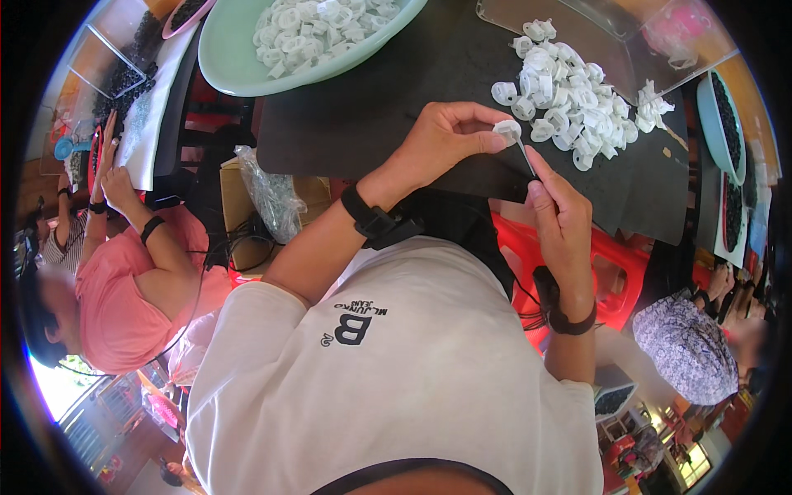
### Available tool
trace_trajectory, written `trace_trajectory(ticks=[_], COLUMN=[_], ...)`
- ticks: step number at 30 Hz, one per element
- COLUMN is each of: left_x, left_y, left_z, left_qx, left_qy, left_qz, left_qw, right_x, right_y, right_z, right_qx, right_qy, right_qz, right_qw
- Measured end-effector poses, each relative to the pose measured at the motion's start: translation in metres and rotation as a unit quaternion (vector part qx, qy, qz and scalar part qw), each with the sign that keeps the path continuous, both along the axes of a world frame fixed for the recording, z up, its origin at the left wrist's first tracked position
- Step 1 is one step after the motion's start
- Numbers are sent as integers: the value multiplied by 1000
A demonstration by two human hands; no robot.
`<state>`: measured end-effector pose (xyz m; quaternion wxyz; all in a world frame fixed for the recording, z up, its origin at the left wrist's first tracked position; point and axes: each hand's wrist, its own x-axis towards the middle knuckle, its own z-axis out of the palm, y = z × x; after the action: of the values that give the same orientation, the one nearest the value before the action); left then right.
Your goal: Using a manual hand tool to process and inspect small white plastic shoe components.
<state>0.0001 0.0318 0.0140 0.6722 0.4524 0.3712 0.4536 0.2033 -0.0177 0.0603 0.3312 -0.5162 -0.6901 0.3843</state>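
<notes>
Pinching a small white plastic piece between thumb and fingertip, the left hand holds it above the near part of the dark mat, probably to keep it steady and in sight. The right hand grips a thin tool narrowly between thumb and forefinger, its tip at the piece; the forefinger along it likely lends control. Whether tip and piece touch, I cannot tell. Just beyond, to the right, a loose heap of similar white parts lies on the mat, apparently kept within easy reach, though it crowds that side. Farther left stands a pale green bowl of more parts; far right, a clear-walled container hems in the heap.
</notes>
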Motion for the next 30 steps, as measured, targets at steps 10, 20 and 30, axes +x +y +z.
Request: trace_trajectory(ticks=[10, 20, 30], left_x=[0, -2, -1], left_y=[2, 0, 0], left_z=[0, 3, -2], left_qx=[13, 3, 5], left_qy=[17, 15, 2], left_qz=[-15, -10, -12], left_qw=[1000, 1000, 1000], right_x=[-3, 14, 5], right_y=[3, 4, 4], right_z=[9, 27, 22], right_qx=[-68, -24, -20], right_qy=[24, -43, -65], right_qz=[19, 17, 24], right_qw=[997, 999, 997])
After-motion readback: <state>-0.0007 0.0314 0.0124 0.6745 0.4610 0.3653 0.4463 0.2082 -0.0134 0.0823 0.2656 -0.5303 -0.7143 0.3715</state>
